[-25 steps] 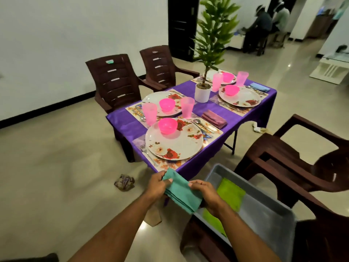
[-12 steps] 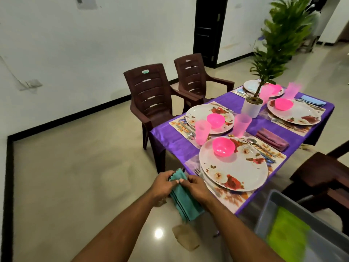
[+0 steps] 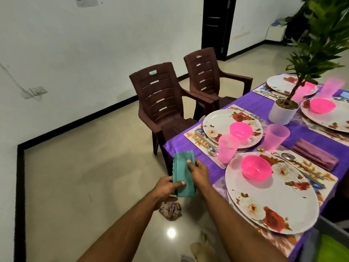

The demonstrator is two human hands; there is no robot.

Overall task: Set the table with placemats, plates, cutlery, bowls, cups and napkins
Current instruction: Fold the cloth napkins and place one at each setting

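Up comes the folded teal napkin (image 3: pixel 183 173) since half a second ago, lifted from below the table edge to just off the purple tablecloth's (image 3: pixel 251 100) corner. I've got my left hand (image 3: pixel 167 186) pinching its lower end, thumb on top, and my right hand (image 3: pixel 198 172) gripping its right edge, thumb pressed on the cloth. Nearest it sits a floral plate (image 3: pixel 272 197) carrying a pink bowl (image 3: pixel 256 167). Beyond stands a pink cup (image 3: pixel 227 148), and a folded mauve napkin (image 3: pixel 315 154) lies farther right. Brown plastic chairs (image 3: pixel 160 103) wait behind.
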